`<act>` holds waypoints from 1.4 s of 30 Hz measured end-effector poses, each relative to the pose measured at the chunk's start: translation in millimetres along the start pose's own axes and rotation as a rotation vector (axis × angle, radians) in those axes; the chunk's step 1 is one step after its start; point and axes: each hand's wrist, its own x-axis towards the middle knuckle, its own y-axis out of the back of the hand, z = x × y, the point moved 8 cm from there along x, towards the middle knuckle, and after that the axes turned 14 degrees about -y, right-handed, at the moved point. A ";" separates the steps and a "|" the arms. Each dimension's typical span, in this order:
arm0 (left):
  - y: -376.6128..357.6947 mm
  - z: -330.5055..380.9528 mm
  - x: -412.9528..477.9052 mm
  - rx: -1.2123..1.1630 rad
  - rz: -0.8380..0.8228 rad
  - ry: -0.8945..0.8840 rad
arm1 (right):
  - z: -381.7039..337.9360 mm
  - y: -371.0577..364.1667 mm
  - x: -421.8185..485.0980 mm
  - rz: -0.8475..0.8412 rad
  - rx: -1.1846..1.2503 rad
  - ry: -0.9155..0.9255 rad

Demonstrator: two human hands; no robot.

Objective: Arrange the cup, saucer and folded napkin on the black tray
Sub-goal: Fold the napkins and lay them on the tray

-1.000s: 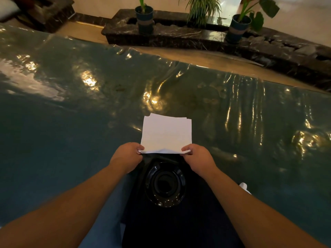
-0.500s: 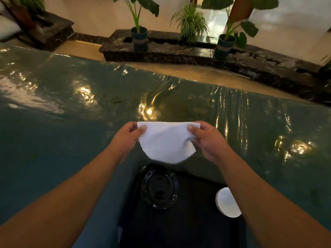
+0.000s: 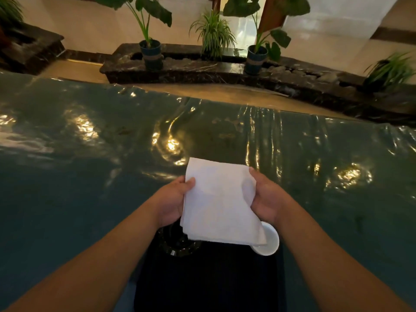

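Note:
I hold a white napkin in the air above the far end of the black tray. My left hand grips its left edge and my right hand bunches its right edge. Under the napkin a glossy black saucer lies on the tray, mostly hidden. A white cup peeks out below the napkin's right corner at the tray's right side.
The tray lies on a table under a shiny teal plastic cover. Beyond the far table edge runs a dark stone planter ledge with potted plants.
The napkin lay flat on the table a second ago. Both hands lifted it, let it sag, and now hold it folded over the tray. The camera tilted up.

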 end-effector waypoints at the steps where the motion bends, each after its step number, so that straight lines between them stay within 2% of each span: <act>1: -1.5 2.3 1.8 -0.005 0.024 -0.010 | 12.9 7.6 -1.0 -0.001 -0.067 -0.055; 4: -6.6 6.5 0.3 0.022 0.044 -0.004 | 44.5 26.9 -2.3 -0.004 -0.149 -0.154; 8: -10.0 0.9 -11.2 0.216 -0.109 0.094 | 40.5 43.5 -9.2 0.037 -0.071 -0.038; 11: -0.8 -0.6 -12.1 0.332 -0.079 0.085 | 30.2 46.8 -23.0 0.031 -0.115 0.020; 15: 9.5 1.3 -11.0 0.455 0.026 0.031 | 16.4 58.1 -37.8 0.180 -0.323 0.106; 18: 10.7 6.4 -16.6 0.743 0.028 -0.054 | 6.9 69.2 -45.0 0.357 -0.570 0.199; 20: 10.1 4.8 -20.8 0.849 0.013 -0.072 | 6.6 74.6 -47.0 0.407 -0.643 0.223; 24: 3.9 -20.1 -32.4 0.650 -0.005 0.033 | 28.9 73.4 -44.6 0.244 -0.468 0.167; 28: 11.7 -45.7 -42.9 0.453 0.141 0.018 | 54.3 84.8 -41.8 0.230 -0.291 0.172; 30: 20.7 -61.5 -49.9 0.465 0.200 0.010 | 70.4 92.5 -40.3 0.260 -0.262 0.190; 33: 33.9 -89.9 -65.2 0.497 0.218 0.043 | 101.8 103.7 -35.4 0.298 -0.360 0.169; 35: 41.2 -107.8 -77.6 0.511 0.193 0.088 | 124.1 113.9 -32.5 0.348 -0.461 0.129; 42: 74.8 -156.8 -108.3 0.753 0.066 0.233 | 204.8 124.5 -13.5 0.258 -0.567 -0.119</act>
